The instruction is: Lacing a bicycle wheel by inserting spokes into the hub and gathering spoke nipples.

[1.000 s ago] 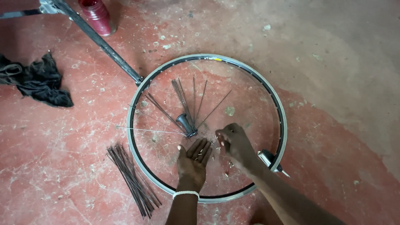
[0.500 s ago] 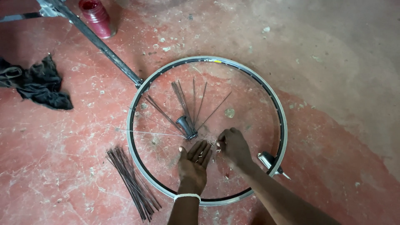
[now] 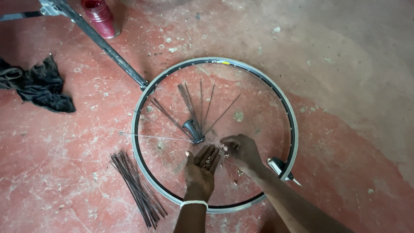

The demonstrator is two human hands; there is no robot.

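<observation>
Cupped and facing up, the left hand (image 3: pixel 200 170) holds a few tiny metal bits (image 3: pixel 208 160) in its palm. Pinched fingers of the right hand (image 3: pixel 241 151) sit just beside it, right at the left fingertips, and more tiny bits lie on the floor close under them; I cannot tell if the right hand grips one. Both hands are inside a bike wheel rim (image 3: pixel 142 103) lying flat on the red floor (image 3: pixel 64 138). Just above the left hand is the hub (image 3: pixel 192 129) with thin spokes (image 3: pixel 189 101) sticking out. A bunch of loose spokes (image 3: pixel 136 187) lies outside the rim, to the left.
</observation>
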